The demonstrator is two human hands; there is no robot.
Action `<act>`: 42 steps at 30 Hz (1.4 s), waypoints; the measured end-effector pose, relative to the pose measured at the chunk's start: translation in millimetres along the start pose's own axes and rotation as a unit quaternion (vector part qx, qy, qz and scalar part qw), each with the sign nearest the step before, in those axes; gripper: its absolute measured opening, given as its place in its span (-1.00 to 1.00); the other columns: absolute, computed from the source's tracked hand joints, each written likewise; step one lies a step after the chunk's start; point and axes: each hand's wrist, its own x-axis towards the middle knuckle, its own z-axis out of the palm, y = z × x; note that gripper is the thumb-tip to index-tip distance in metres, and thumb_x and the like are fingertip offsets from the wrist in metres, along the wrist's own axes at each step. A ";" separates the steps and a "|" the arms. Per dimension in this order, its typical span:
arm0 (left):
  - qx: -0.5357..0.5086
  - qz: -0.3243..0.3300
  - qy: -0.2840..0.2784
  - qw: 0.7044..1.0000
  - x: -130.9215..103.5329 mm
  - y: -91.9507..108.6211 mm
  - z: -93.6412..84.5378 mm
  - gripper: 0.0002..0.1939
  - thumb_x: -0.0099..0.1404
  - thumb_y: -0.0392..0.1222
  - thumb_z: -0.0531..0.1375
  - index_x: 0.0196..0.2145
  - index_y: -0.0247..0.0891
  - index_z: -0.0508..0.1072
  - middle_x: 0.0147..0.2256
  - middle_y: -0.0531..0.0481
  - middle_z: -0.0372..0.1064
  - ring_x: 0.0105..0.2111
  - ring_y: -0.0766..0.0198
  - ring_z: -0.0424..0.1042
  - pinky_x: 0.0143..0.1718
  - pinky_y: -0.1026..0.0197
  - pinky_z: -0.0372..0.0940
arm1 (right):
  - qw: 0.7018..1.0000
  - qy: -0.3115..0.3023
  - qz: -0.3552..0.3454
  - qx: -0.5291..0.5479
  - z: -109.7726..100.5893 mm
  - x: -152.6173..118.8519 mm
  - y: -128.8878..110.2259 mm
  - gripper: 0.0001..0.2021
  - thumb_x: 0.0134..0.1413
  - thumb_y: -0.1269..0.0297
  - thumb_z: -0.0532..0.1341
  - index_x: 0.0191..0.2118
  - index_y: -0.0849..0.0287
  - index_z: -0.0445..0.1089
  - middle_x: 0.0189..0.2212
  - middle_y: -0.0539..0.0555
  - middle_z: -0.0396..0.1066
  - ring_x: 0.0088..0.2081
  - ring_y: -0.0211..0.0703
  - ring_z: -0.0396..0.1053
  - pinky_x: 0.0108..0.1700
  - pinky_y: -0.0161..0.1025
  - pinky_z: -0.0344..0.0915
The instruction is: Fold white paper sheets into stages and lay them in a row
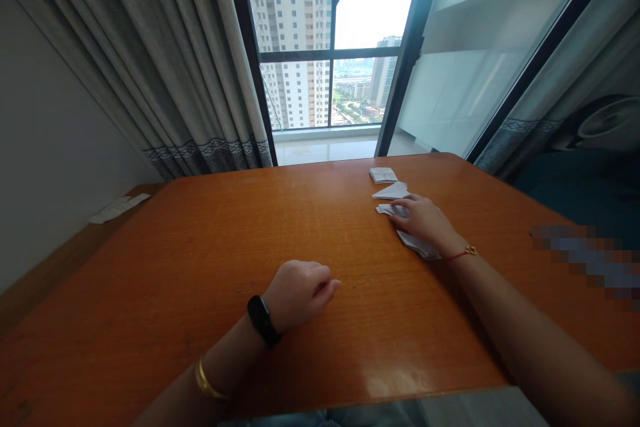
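My right hand (424, 221) reaches to the right part of the wooden table, its fingertips on a small folded white paper (385, 209). Just beyond it lies a pointed folded white paper (391, 191), and farther back a squarish folded one (383, 175). Another folded white paper (419, 245) lies partly under my right wrist. My left hand (301, 293) is curled near the middle of the table, with nothing visible in it. Its fingers are bent into a loose fist.
The brown table (225, 227) spans the view. White papers (119, 207) lie on a ledge at the far left. A blurred, pixelated object (590, 257) is at the right edge. Grey curtains (200, 67) and a window stand behind.
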 end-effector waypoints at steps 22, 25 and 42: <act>0.016 0.011 0.002 1.000 0.8 -0.4 -0.4 -0.66 0.34 -0.10 0.04 -0.57 -0.24 0.25 -0.58 0.06 0.29 -0.56 0.34 0.23 -0.50 0.24 -0.03 | 0.998 -0.045 -0.014 -0.031 6.5 5.3 -11.1 -0.64 0.25 0.02 -0.03 0.02 -0.10 0.37 0.01 0.13 0.35 -0.04 0.14 0.27 -0.12 0.04 0.17; 0.017 0.009 -0.002 1.000 0.8 -0.6 0.1 -0.66 0.34 -0.10 0.04 -0.57 -0.24 0.24 -0.58 0.06 0.29 -0.56 0.34 0.23 -0.50 0.24 -0.03 | 0.998 -0.048 -0.009 -0.031 6.6 6.0 -10.1 -0.64 0.24 0.03 -0.02 0.05 -0.09 0.35 0.02 0.17 0.33 -0.02 0.16 0.25 -0.11 0.09 0.16; 0.017 0.010 -0.007 1.000 0.3 -1.6 1.5 -0.66 0.35 -0.09 0.03 -0.56 -0.24 0.23 -0.56 0.06 0.31 -0.55 0.33 0.25 -0.48 0.24 -0.03 | 0.999 -0.033 -0.020 -0.016 15.3 8.6 -2.8 -0.66 0.25 0.13 -0.04 -0.01 -0.02 0.40 0.03 0.19 0.32 0.00 0.19 0.20 -0.07 0.12 0.10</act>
